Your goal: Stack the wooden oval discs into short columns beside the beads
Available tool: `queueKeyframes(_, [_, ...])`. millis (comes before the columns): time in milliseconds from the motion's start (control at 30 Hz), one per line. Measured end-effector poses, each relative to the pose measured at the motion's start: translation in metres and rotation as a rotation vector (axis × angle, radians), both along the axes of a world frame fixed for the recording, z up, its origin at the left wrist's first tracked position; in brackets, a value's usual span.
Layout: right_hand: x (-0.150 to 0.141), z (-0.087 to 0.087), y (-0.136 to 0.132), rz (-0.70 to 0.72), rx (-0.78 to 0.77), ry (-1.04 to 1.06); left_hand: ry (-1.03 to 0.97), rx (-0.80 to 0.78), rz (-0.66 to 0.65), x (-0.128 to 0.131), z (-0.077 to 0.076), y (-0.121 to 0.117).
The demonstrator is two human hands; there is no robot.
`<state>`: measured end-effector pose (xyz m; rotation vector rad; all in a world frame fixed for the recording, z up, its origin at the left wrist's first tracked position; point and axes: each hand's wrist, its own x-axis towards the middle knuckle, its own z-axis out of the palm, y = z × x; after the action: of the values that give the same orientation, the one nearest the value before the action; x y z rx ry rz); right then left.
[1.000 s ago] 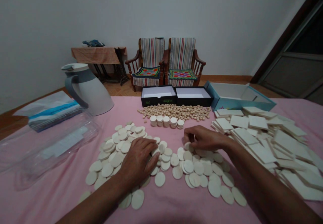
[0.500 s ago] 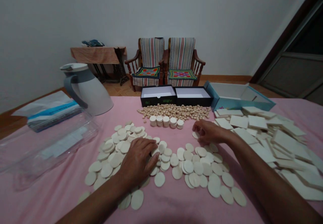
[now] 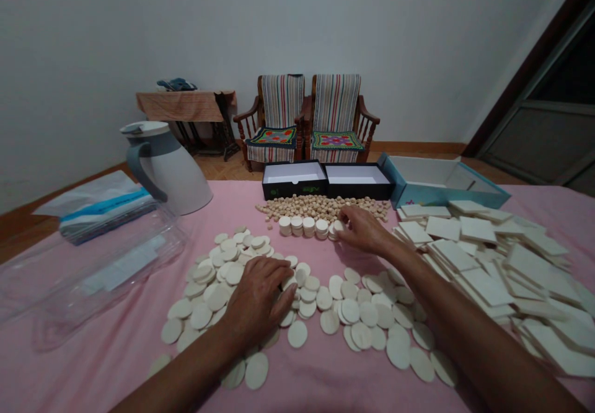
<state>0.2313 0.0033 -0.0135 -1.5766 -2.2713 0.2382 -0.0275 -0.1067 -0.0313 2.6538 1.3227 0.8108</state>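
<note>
Head view: the right hand, nearer, pinches a disc at the stack row's 3 o'clock end. Left hand, loosely spread, covers loose discs, 7 o'clock.

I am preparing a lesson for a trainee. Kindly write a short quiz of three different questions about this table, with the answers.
1. The right hand is nearest to: A) the jug; B) the end of the row of stacks; C) the clear tray.
2. True or false: the blue box stands to the right of the black boxes.
3. Complete: the left hand rests on loose wooden ____.

Key: 1. B; 2. True; 3. discs.
</note>
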Motion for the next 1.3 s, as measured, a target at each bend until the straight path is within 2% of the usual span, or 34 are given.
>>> queueKeyframes(133, [-0.006,-0.001,0.002,-0.019,0.007,0.011,0.004,-0.005,0.007,0.0,-0.002,0.0])
queueKeyframes(267, [0.004,0.009,-0.011,-0.011,0.0,0.052,0.003,-0.001,0.006,0.0,-0.003,0.001])
queueKeyframes(367, [0.015,0.017,-0.029,0.114,-0.177,0.014,0.0,0.003,-0.001,0.0,-0.003,0.001])
queueKeyframes(467, [0.022,0.015,-0.046,0.245,-0.365,-0.035,-0.006,0.006,0.004,0.0,-0.002,0.0])
queueKeyframes(567, [0.024,0.007,-0.056,0.291,-0.416,-0.062,-0.006,0.0,0.013,0.0,-0.001,0.0])
queueKeyframes(733, [0.019,-0.002,-0.061,0.335,-0.371,-0.073,-0.004,0.004,0.011,0.001,0.002,0.0])
queueKeyframes(933, [0.013,-0.001,-0.059,0.288,-0.263,-0.089,-0.005,0.01,0.011,0.001,0.0,0.0])
queueKeyframes(1000, [0.012,0.003,-0.053,0.252,-0.213,-0.053,-0.005,0.007,0.011,0.0,-0.001,0.0])
queueKeyframes(1133, [0.006,0.009,-0.029,0.093,-0.058,0.017,-0.006,0.007,0.014,0.0,-0.001,-0.001])
queueKeyframes(1300, [-0.003,0.003,0.0,-0.01,0.043,-0.001,-0.003,0.019,0.005,0.0,0.0,0.0])
